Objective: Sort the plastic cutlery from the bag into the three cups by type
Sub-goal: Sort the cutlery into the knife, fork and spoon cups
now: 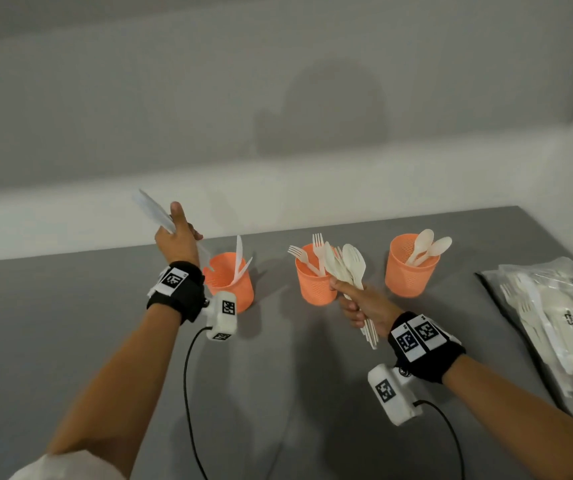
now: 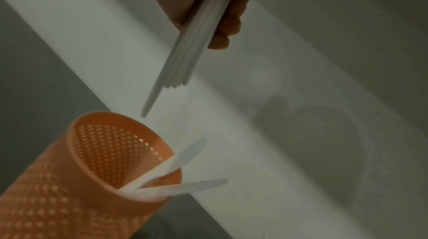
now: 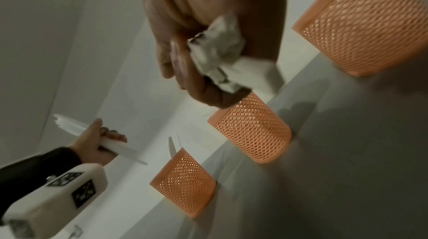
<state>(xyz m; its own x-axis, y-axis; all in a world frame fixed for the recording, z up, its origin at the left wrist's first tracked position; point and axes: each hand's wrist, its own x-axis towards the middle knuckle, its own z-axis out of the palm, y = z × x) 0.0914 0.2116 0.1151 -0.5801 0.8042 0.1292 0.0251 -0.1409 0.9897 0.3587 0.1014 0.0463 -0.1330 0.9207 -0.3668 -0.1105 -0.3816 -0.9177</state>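
Three orange perforated cups stand in a row on the grey table. The left cup (image 1: pixel 231 284) (image 2: pixel 97 175) (image 3: pixel 183 184) holds two white knives, the middle cup (image 1: pixel 314 280) (image 3: pixel 252 129) holds forks, the right cup (image 1: pixel 411 268) (image 3: pixel 361 23) holds spoons. My left hand (image 1: pixel 177 233) (image 3: pixel 102 142) grips a bundle of white knives (image 1: pixel 155 211) (image 2: pixel 194 41), handles pointing down just above the left cup. My right hand (image 1: pixel 354 303) (image 3: pixel 190 59) grips a mixed bunch of spoons and forks (image 1: pixel 347 265) in front of the middle cup.
A clear plastic bag (image 1: pixel 555 327) with more white cutlery lies at the table's right edge. Black cables (image 1: pixel 188 393) run from the wrist cameras across the near table. A white wall rises behind the cups.
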